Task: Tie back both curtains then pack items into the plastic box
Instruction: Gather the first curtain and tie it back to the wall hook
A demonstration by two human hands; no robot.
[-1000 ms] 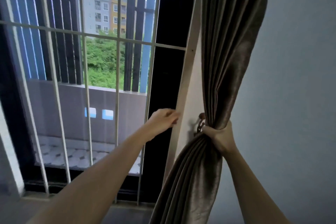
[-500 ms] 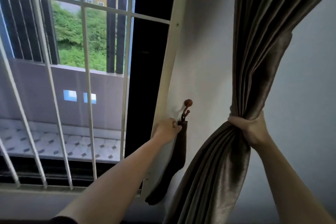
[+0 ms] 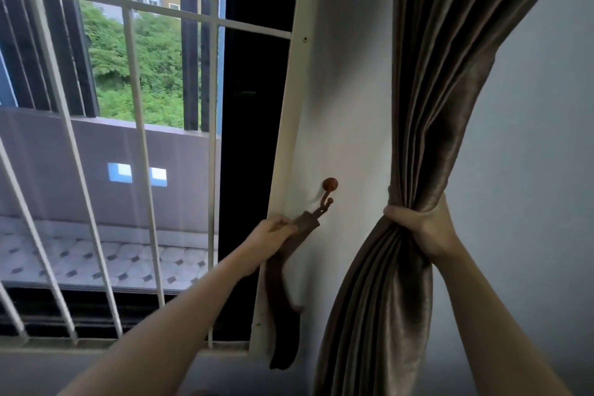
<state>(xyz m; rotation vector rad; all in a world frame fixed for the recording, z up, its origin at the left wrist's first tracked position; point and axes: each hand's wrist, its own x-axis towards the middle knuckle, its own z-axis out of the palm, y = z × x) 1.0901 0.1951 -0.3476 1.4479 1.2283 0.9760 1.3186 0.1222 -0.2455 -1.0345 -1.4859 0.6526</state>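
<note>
Curtain [image 3: 427,112] hangs at right, bunched in the clenched right hand [image 3: 421,228]. Left hand [image 3: 273,235] pinches the dark tieback [image 3: 286,296], its top seemingly looped on the wall hook [image 3: 328,194].

right hand [image 3: 421,225] bunching brown curtain [image 3: 427,106], left hand [image 3: 273,233] gripping tieback [image 3: 286,286] (hung on wall hook [image 3: 328,194])

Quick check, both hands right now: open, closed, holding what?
Left hand: closed on the tieback strap, which hangs from the wall hook.
Right hand: closed around the gathered curtain.
</note>
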